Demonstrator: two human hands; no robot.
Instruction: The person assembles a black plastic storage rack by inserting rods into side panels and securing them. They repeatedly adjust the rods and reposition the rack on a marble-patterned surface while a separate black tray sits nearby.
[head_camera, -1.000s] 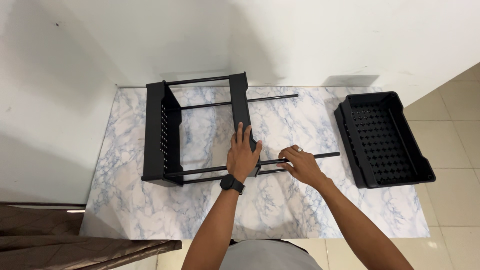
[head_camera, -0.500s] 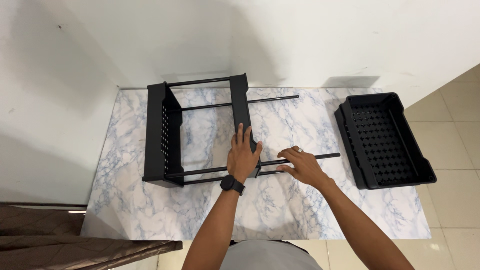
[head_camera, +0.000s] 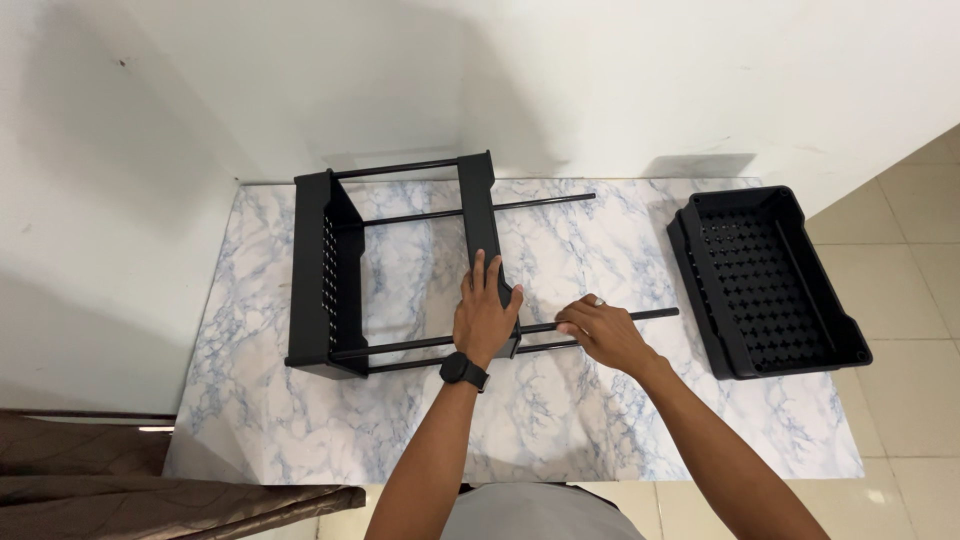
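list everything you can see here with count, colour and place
rack frame: 1, black, left half of the table, two panels joined by rods
rods: 4, black, running through the panels toward the right
tray: 1, black, perforated, right end of the table
table: 1, white and blue marble pattern, against the wall
cloth: 1, brown, lower left
watch: 1, black, left wrist
left hand: on the inner panel
right hand: gripping the near rod
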